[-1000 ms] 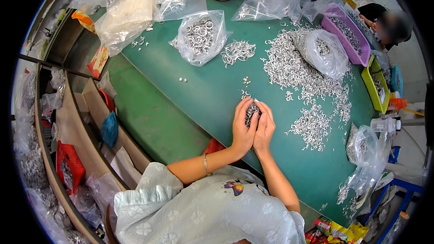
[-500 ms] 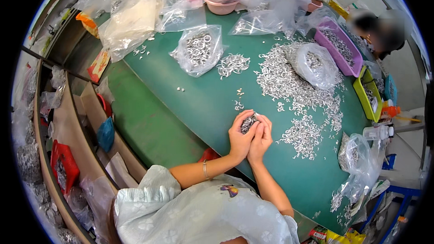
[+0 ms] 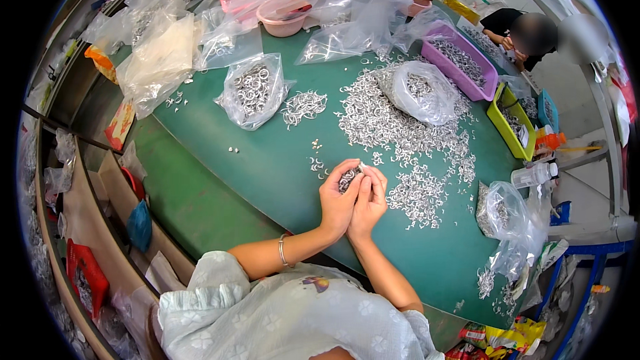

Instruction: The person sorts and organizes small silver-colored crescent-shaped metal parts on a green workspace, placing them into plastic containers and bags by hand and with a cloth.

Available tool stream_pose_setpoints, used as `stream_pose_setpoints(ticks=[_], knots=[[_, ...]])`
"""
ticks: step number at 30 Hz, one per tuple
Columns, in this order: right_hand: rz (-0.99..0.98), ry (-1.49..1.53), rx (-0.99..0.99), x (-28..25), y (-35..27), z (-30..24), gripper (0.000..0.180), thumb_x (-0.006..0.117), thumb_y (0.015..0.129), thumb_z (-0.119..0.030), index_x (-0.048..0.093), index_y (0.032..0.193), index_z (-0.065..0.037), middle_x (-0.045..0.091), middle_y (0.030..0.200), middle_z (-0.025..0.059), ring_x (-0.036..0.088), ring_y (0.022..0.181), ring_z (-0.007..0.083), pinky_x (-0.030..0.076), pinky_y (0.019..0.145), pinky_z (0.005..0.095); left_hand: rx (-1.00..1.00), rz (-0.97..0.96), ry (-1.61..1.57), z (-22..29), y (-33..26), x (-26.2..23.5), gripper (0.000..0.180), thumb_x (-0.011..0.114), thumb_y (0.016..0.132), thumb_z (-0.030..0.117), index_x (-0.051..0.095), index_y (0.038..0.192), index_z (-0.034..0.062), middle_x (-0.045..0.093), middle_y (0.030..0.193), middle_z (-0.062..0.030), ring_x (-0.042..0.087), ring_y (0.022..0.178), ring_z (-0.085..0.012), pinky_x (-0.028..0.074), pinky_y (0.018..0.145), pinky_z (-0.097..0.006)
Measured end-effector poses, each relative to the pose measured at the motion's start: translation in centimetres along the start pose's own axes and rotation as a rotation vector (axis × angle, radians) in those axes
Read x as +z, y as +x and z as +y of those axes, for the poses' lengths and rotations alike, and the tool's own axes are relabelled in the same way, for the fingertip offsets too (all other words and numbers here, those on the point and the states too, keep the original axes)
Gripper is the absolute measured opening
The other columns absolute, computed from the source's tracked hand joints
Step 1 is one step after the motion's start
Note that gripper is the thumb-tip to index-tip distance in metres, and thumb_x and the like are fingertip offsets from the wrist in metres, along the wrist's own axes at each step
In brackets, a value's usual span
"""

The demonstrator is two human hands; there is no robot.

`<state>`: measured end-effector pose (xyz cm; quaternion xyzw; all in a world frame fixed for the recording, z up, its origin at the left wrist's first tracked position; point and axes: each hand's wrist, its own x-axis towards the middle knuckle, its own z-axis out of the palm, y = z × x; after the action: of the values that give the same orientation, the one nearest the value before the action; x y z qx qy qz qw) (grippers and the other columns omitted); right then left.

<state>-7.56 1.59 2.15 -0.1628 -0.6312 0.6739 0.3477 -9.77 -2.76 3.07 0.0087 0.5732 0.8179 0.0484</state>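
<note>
My left hand [image 3: 335,203] and my right hand [image 3: 369,205] are cupped together above the green table [image 3: 273,160]. Both close around a clump of small curved silver metal pieces [image 3: 348,179], which shows between thumbs and fingers. Something small and pale sticks up at the right fingertips, too small to name. Just beyond my hands lie a few loose curved pieces and some tiny tan bits [image 3: 316,143]. A broad heap of the same silver pieces [image 3: 373,117] spreads to the right, with a smaller pile [image 3: 419,197] beside my right hand.
An open clear bag of metal rings [image 3: 253,90] stands at the far left, beside a small pile [image 3: 303,107]. Another bag [image 3: 421,93] sits on the heap. Purple [image 3: 490,87] and lime [image 3: 527,152] trays line the right edge. A co-worker [image 3: 510,37] sits beyond them.
The view has turned, so the table and its contents sit further left in the picture. More of the co-worker shows. My hands stay cupped around the metal pieces.
</note>
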Motion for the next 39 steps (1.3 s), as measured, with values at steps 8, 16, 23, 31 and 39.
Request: stream_pose_setpoints(ticks=[8, 16, 23, 31, 39], knots=[[0.093, -0.002, -0.016, -0.7, 2.8, -1.0, 0.023, 0.050, 0.099, -0.008, 0.062, 0.111, 0.008, 0.053, 0.118, 0.0109, 0.054, 0.108, 0.0173, 0.044, 0.094, 0.0299, 0.026, -0.087, 0.018, 1.2, 1.5, 3.0, 0.023, 0.060, 0.089, -0.001, 0.061, 0.111, -0.0046, 0.063, 0.113, -0.0100, 0.058, 0.104, -0.0138, 0.046, 0.093, -0.028], [0.205, -0.028, -0.077, -1.6, 13.7, -2.8, 0.026, 0.052, 0.098, -0.012, 0.063, 0.112, 0.008, 0.060, 0.114, 0.0125, 0.058, 0.107, 0.0207, 0.046, 0.093, 0.0315, 0.109, -0.192, -0.004, 3.4, 8.4, 11.3, 0.022, 0.063, 0.088, 0.003, 0.063, 0.108, -0.0058, 0.067, 0.102, -0.0110, 0.062, 0.092, -0.0132, 0.051, 0.081, -0.027], [0.295, 0.405, 0.166, -0.8, 25.9, -1.4, 0.023, 0.053, 0.097, -0.010, 0.064, 0.107, 0.007, 0.067, 0.100, 0.0112, 0.063, 0.089, 0.0175, 0.052, 0.081, 0.0300, -0.123, -0.065, 0.055, 1.3, 19.1, 19.8, 0.013, 0.064, 0.084, 0.001, 0.069, 0.096, -0.0041, 0.069, 0.092, -0.0108, 0.064, 0.080, -0.0156, 0.051, 0.069, -0.029], [0.562, 0.363, 0.426, -0.2, 29.6, 0.7, 0.017, 0.059, 0.088, -0.004, 0.064, 0.097, 0.009, 0.066, 0.095, 0.0129, 0.065, 0.080, 0.0215, 0.054, 0.072, 0.0336, -0.264, 0.216, 0.096, -1.8, 23.8, 21.3, 0.020, 0.058, 0.083, 0.011, 0.070, 0.080, -0.0052, 0.070, 0.081, -0.0165, 0.066, 0.072, -0.0239, 0.050, 0.068, -0.038], [0.681, 0.224, 0.465, 0.2, 32.3, 1.1, 0.023, 0.051, 0.078, -0.001, 0.061, 0.094, 0.012, 0.064, 0.097, 0.0162, 0.060, 0.083, 0.0227, 0.050, 0.073, 0.0371, -0.368, 0.347, -0.145, -1.3, 26.2, 22.0, 0.032, 0.046, 0.093, 0.017, 0.060, 0.081, -0.0095, 0.068, 0.076, -0.0175, 0.064, 0.063, -0.0205, 0.054, 0.062, -0.030]])
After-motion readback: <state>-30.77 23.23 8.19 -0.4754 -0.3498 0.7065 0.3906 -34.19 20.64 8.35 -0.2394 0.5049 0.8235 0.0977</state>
